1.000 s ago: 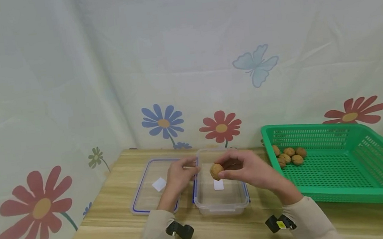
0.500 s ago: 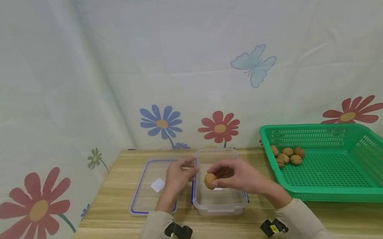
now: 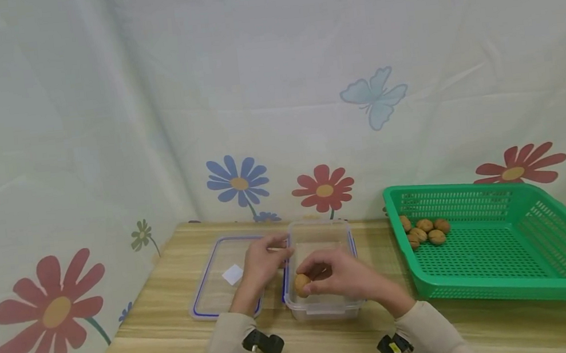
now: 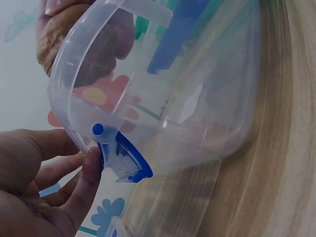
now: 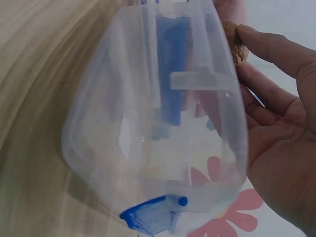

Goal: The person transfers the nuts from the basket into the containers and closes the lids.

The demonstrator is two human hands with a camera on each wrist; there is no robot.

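Note:
Between thumb and fingers my right hand (image 3: 342, 276) pinches a brown walnut (image 3: 302, 285), over the front left part of a clear plastic food container (image 3: 323, 312). The walnut (image 5: 237, 44) sits at rim height in the right wrist view. My left hand (image 3: 265, 260) grips the container's left rim, its thumb and fingertips beside a blue-edged clip (image 4: 131, 160) in the left wrist view. A small white label (image 4: 191, 104) shows through the container wall. No other walnut is visible in the container, though my right hand covers part of it.
Left of the container lies its clear lid (image 3: 210, 296) with a blue seal, flat on the wooden table (image 3: 160, 339). A green slotted basket (image 3: 512, 285) stands at the right, with several walnuts (image 3: 436, 237) in its left corner. A flowered curtain (image 3: 273, 85) hangs behind.
My right hand has moved left and toward me with the walnut, from over the container's middle to its front left. The left hand has stayed at the rim.

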